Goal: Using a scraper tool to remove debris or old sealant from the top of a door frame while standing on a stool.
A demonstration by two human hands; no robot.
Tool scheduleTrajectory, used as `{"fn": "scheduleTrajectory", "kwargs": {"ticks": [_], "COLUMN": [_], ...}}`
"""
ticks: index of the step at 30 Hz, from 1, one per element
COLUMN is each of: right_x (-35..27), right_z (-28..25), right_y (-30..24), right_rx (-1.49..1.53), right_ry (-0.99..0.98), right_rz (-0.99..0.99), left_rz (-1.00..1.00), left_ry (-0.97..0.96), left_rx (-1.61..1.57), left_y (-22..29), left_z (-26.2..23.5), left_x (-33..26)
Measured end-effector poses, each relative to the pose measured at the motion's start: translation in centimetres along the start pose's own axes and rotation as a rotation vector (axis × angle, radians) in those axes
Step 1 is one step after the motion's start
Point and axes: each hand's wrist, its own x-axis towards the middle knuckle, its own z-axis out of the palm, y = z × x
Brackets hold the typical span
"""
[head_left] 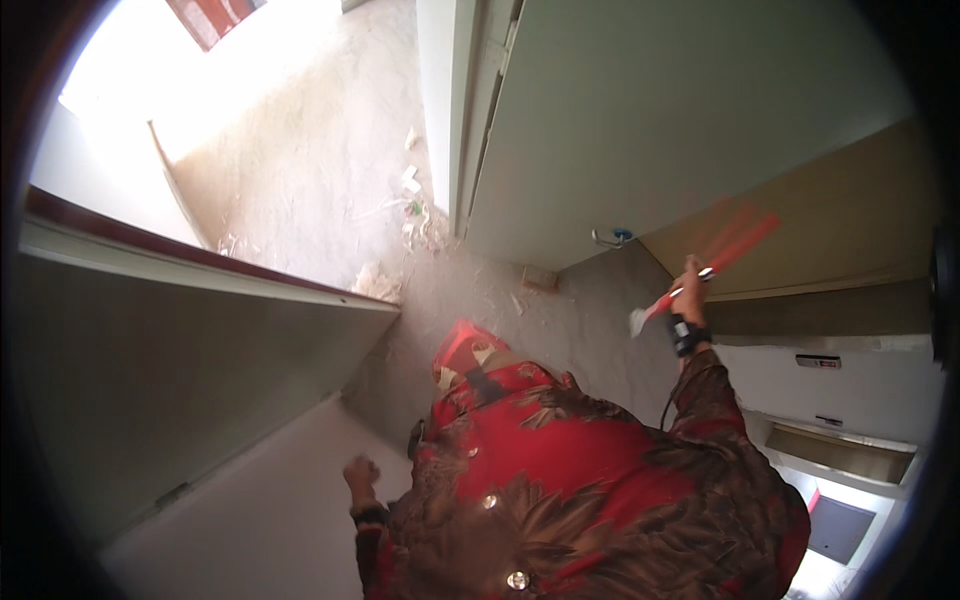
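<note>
My right hand [690, 287] is wrapped round a long red stick-like tool [662, 304] with a pale tip and a shiny band. Its far red end is smeared by motion, so its exact kind is hard to tell. The hand is raised beside a beige panel [830, 215], close to the lower edge of a large grey-green door panel [660, 120]. On the other side, my left hand [362, 470] hangs with fingers curled in and no object visible in it. A white surface [260, 500] lies behind that hand.
A metal hook with a blue part [620, 236] sticks out near the door panel's lower edge. Another door [200, 370] stands on the left. Scraps and debris [415, 205] litter the grey floor by the doorway, and a small block [540, 279] lies near the panel.
</note>
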Motion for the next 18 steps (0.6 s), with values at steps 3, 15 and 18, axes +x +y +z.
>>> {"fn": "scheduleTrajectory", "kwargs": {"ticks": [3, 15, 18], "right_x": [5.1, 15.3, 15.3], "right_z": [-0.8, 0.3, 1.8], "right_y": [-0.5, -8.9, -9.3], "right_rx": [0.102, 0.034, -0.022], "right_ry": [-0.029, -0.025, -0.025], "right_rz": [0.015, -0.092, -0.148], "left_rz": [0.081, -0.073, -0.132], "left_ry": [0.036, -0.032, -0.070], "left_rx": [0.018, 0.131, 0.138], "left_y": [3.8, -2.0, -4.2], "left_z": [0.5, 3.4, 4.5], "left_x": [-0.8, -4.2, -3.2]}}
